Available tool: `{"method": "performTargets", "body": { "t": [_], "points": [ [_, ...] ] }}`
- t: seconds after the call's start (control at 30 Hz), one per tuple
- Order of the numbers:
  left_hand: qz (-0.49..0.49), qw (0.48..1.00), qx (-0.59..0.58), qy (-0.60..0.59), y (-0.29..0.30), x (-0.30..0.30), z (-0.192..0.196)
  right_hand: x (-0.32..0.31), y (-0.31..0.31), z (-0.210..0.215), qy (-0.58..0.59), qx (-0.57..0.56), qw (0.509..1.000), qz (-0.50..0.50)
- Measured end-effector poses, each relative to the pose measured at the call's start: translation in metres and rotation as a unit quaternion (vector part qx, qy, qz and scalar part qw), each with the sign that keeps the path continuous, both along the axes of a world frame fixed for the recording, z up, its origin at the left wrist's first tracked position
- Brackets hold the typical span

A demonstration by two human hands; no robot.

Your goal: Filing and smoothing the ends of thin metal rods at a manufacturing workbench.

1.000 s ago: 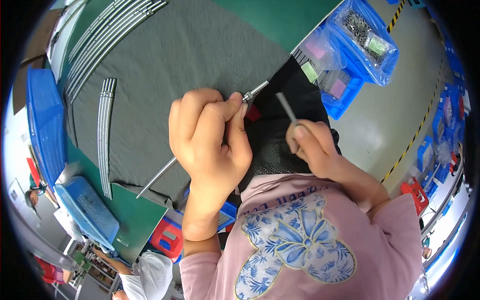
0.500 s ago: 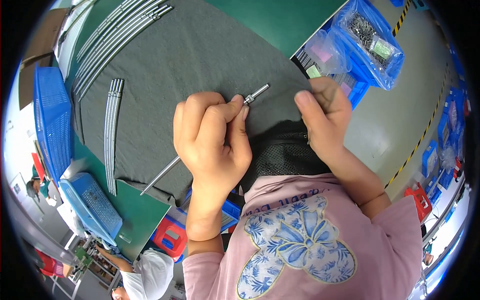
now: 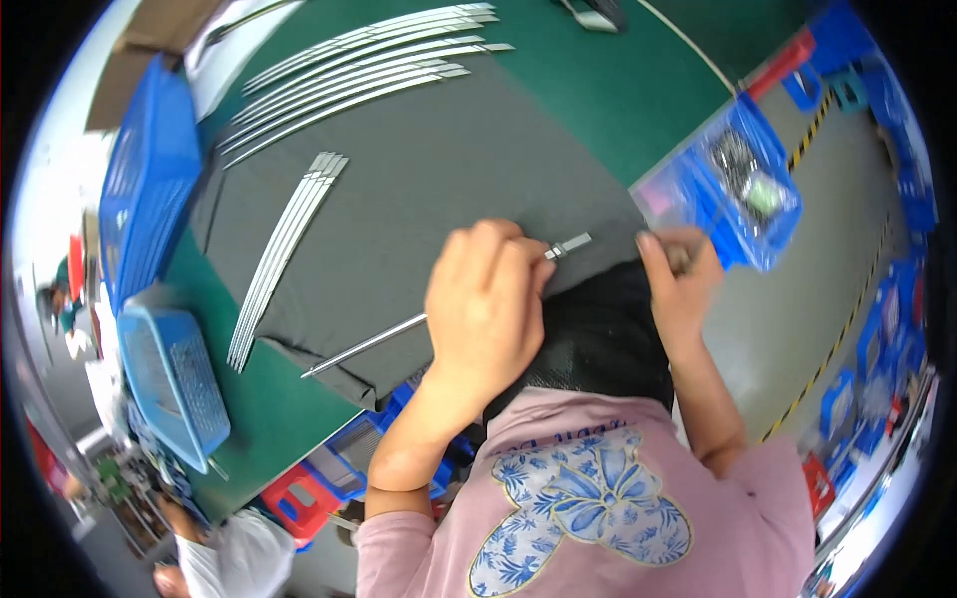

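Note:
My left hand (image 3: 486, 309) is closed around a thin metal rod (image 3: 367, 345). The rod's collared end (image 3: 571, 245) sticks out past my fingertips, and its long tail slants down to the left over the grey cloth (image 3: 399, 189). To the right, apart from the rod, my right hand (image 3: 686, 284) is raised with curled fingers and the thumb up. Blur hides what those fingers hold, if anything. A small bundle of metal rods (image 3: 284, 261) lies left of my left hand. More rods (image 3: 369, 65) are spread along the far side of the cloth.
Blue bins with plastic bags and small metal parts (image 3: 743, 169) stand at the table's right edge. Two blue baskets (image 3: 150, 189) (image 3: 174, 384) line the left side. A red stool (image 3: 299, 503) and a person in white (image 3: 244, 558) are at lower left.
The view has shifted, so the table and rods appear turned. My left hand still grips the rod, now tilted flatter. My right hand remains apart, its fingers curled and smeared.

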State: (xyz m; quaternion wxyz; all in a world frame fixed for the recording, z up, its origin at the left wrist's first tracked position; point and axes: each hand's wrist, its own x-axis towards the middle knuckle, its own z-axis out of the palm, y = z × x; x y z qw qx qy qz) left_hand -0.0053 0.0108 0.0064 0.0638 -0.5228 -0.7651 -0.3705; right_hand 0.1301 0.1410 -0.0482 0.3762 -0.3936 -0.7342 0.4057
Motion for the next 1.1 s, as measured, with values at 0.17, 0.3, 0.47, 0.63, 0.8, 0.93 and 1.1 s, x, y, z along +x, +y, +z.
{"method": "performTargets", "body": {
  "t": [0.17, 0.3, 0.47, 0.63, 0.8, 0.93, 1.1],
  "points": [
    [-0.012, 0.998, 0.026, -0.051, -0.013, 0.004, 0.033, 0.037, -0.001, -0.031, 0.052, -0.140, 0.989, 0.019],
    [-0.071, 0.996, 0.012, 0.056, -0.002, -0.020, 0.062, 0.038, 0.006, -0.028, 0.066, -0.156, 0.981, 0.095],
    [-0.102, 0.990, 0.001, 0.102, 0.024, -0.097, 0.038, 0.034, 0.011, -0.023, 0.105, -0.143, 0.980, 0.095],
    [-0.083, 0.990, -0.022, 0.111, 0.034, -0.135, 0.016, 0.040, 0.006, -0.026, 0.139, -0.158, 0.973, 0.091],
    [-0.079, 0.980, -0.010, 0.184, 0.025, -0.153, 0.000, 0.035, 0.005, -0.028, 0.145, -0.143, 0.971, 0.123],
    [0.051, 0.981, -0.056, 0.181, -0.011, -0.133, 0.016, 0.028, 0.008, -0.024, 0.152, -0.155, 0.969, 0.118],
    [0.149, 0.973, -0.137, 0.114, -0.083, -0.113, 0.023, 0.023, 0.016, -0.026, 0.179, -0.221, 0.944, 0.168]
  ]
}}
